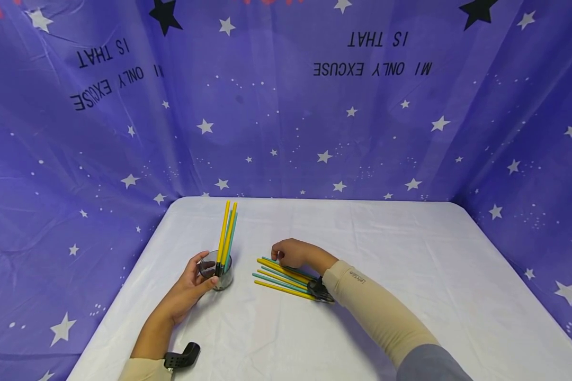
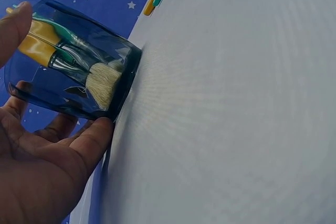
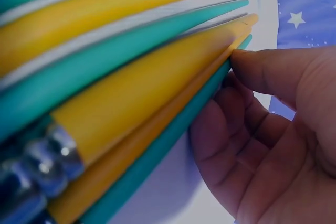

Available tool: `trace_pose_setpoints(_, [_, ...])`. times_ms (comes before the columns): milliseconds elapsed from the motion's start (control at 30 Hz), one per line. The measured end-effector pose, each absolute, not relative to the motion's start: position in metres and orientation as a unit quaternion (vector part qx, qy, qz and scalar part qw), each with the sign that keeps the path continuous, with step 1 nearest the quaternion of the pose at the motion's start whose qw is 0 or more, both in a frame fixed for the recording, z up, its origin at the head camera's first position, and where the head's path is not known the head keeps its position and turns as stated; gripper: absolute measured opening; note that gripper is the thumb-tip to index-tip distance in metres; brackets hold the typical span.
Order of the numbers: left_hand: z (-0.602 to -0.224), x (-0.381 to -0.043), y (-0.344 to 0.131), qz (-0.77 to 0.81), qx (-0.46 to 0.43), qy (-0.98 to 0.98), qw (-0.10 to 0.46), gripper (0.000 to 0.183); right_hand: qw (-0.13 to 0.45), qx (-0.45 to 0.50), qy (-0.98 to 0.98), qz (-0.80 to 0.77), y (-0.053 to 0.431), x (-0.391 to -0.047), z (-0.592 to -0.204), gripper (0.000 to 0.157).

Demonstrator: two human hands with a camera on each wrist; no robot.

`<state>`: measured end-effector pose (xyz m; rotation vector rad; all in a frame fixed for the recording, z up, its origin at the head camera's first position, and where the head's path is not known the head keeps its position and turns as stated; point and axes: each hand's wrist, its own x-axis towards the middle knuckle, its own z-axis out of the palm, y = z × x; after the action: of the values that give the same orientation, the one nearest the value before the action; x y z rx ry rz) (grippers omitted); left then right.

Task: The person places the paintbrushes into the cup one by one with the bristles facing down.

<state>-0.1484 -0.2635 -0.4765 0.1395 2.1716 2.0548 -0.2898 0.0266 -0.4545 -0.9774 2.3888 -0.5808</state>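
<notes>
My left hand (image 1: 188, 293) grips a clear glass cup (image 2: 39, 90) at the left of the table, thumb on the near side and fingers round the far side. Inside it stand several paintbrushes (image 1: 226, 238) with yellow and teal handles, their pale bristles (image 2: 102, 85) pointing down. To the right, my right hand (image 1: 293, 253) is at the handle ends of a fanned row of paintbrushes (image 1: 281, 286) lying on the table. Its thumb and curled fingers pinch the outermost teal-handled paintbrush (image 3: 157, 150); a yellow handle (image 3: 136, 93) lies right beside that one.
A white cloth covers the table (image 1: 410, 254). Purple curtains (image 1: 286, 106) with stars and lettering rise behind it and on both sides. The dark brush heads (image 1: 318, 290) of the lying row are partly covered by the right sleeve (image 1: 376, 301).
</notes>
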Motion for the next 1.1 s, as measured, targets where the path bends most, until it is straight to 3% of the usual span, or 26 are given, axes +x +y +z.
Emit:
trace_pose_setpoints(333, [-0.478,-0.148,-0.262,0.684,0.047,0.724,0.078,0.075,0.263,-0.356,0.862,-0.249,0.035,-0.291,-0.445,0.012])
trace_pose_setpoints(667, [-0.476,-0.151,-0.262,0.683,0.051,0.725,0.074,0.076,0.306,-0.32,0.809,-0.386,0.04,-0.296,-0.421,0.013])
trace_pose_setpoints(1100, [-0.477,-0.15,-0.264,0.685,0.054,0.723,0.075,0.075,0.256,-0.314,0.747,-0.527,0.023,-0.289,-0.399,0.014])
